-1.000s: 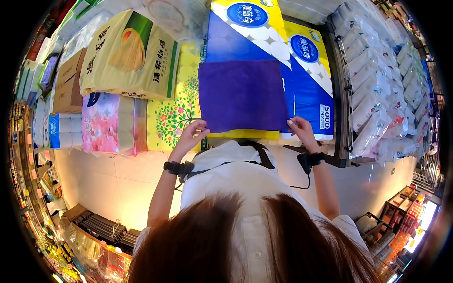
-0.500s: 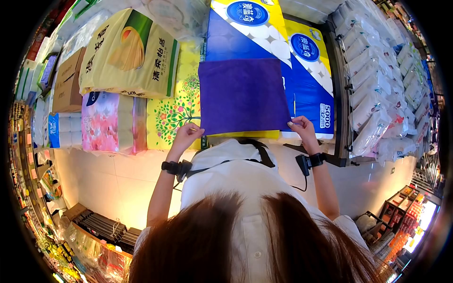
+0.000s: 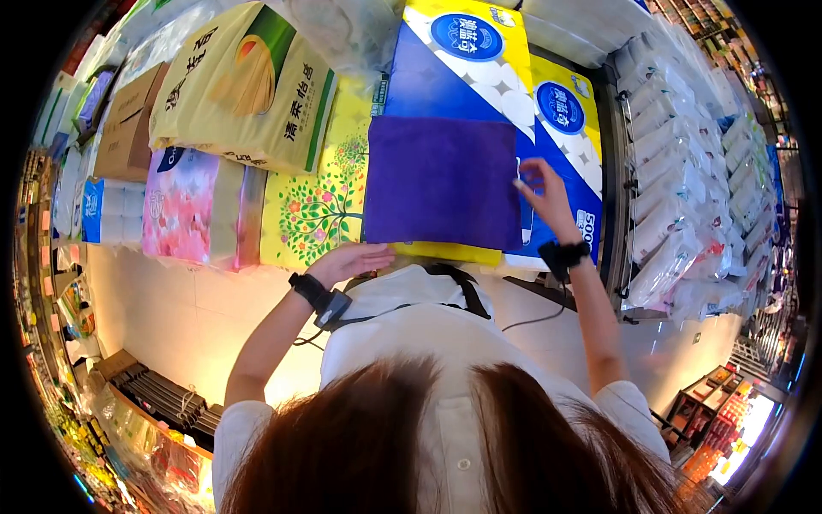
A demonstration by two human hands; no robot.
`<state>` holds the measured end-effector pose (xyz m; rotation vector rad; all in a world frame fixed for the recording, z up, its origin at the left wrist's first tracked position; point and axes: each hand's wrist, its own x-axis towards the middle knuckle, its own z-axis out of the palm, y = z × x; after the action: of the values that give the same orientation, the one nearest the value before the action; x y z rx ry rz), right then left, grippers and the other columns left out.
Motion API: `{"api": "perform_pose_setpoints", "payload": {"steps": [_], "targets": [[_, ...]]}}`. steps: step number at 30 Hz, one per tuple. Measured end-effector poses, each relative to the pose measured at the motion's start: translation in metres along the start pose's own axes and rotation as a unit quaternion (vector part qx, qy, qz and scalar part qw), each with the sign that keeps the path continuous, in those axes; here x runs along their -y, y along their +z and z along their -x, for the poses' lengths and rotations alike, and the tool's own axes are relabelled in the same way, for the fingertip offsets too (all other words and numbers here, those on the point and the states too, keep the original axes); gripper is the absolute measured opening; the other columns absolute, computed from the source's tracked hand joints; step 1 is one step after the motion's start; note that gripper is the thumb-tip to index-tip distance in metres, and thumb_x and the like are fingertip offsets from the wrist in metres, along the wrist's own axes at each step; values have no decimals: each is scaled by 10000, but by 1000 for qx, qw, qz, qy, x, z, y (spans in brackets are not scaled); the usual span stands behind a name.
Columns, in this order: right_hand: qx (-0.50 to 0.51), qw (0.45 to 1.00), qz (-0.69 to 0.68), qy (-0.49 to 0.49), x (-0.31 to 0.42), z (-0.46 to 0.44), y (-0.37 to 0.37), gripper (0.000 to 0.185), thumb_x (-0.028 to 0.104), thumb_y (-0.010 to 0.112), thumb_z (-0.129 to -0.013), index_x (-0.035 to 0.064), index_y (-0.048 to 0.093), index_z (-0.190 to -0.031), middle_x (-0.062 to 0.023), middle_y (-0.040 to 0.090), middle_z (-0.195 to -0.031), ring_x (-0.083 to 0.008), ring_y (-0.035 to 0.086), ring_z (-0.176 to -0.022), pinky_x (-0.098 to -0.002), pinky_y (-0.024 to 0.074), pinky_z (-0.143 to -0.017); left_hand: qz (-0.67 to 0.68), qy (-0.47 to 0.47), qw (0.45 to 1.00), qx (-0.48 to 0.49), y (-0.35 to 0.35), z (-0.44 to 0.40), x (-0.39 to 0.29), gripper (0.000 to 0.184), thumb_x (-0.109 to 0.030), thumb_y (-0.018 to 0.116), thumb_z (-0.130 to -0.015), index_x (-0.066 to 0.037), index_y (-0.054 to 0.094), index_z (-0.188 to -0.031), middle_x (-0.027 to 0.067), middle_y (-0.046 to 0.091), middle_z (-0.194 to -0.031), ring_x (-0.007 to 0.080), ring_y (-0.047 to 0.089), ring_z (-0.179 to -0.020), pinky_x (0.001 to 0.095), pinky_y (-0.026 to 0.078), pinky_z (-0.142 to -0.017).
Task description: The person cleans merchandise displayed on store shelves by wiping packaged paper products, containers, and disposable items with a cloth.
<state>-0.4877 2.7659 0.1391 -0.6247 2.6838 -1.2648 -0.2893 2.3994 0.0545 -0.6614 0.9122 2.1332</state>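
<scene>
A purple cloth (image 3: 441, 182) lies flat over blue, white and yellow tissue packages (image 3: 454, 73). My left hand (image 3: 349, 261) is at the cloth's lower left corner, its fingers stretched out along the near edge. Beside the cloth's right edge is my right hand (image 3: 545, 190), raised over the blue package with its fingers bent and apart. No object shows in either hand. Both wrists wear black straps with small devices.
A large beige tissue pack (image 3: 235, 90) sits at the left on a pink pack (image 3: 181, 206) and a yellow flowered pack (image 3: 312, 210). Beside them is a cardboard box (image 3: 130, 124). White plastic-wrapped packs (image 3: 672, 184) fill a rack on the right.
My right hand has let go of the cloth's lower right corner and moved up along its right side. My left hand has opened and shifted right under the near edge. The view has tilted slightly.
</scene>
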Motion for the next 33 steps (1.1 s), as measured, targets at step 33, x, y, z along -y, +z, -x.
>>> {"api": "perform_pose_setpoints", "payload": {"steps": [33], "targets": [[94,932,-342,70,28,-82,-26,280,35,644,-930,67,584,-1203,-62,683,-1089,-115,635,-1002,-225,489,-898,-372,553,700,-257,81,19,-29,150,-50,760,-816,-10,653,-914,81,613,-1071,177,610,-962,307,479,-844]]}}
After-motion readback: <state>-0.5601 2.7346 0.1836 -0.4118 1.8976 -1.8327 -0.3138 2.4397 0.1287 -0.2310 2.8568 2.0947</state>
